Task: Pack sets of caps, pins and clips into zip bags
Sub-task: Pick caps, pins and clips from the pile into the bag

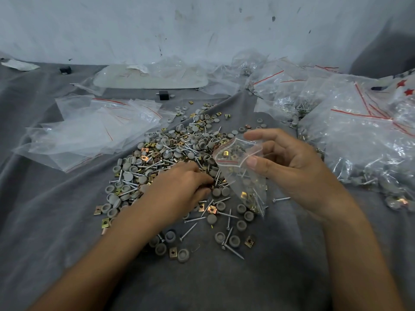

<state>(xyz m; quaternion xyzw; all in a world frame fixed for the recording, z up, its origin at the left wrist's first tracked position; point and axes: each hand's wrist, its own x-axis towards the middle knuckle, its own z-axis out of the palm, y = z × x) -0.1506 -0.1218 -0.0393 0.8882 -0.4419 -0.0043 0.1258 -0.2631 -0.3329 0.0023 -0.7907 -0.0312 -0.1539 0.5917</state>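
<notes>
A heap of grey caps, silver pins and brass clips [170,153] spreads over the grey cloth. My left hand [179,185] lies palm down on the heap's near side, fingers curled into the parts; what they pinch is hidden. My right hand [289,167] holds a small clear zip bag [242,176] by its red-lined mouth, thumb and fingers keeping it apart. The bag hangs above the heap's right edge and holds several caps, pins and clips.
Flat unfilled zip bags [94,129] lie at the left. Filled bags [359,135] pile up at the right. A pale tray [148,79] and a small black block [163,95] sit by the white wall. Loose parts [224,234] scatter near me.
</notes>
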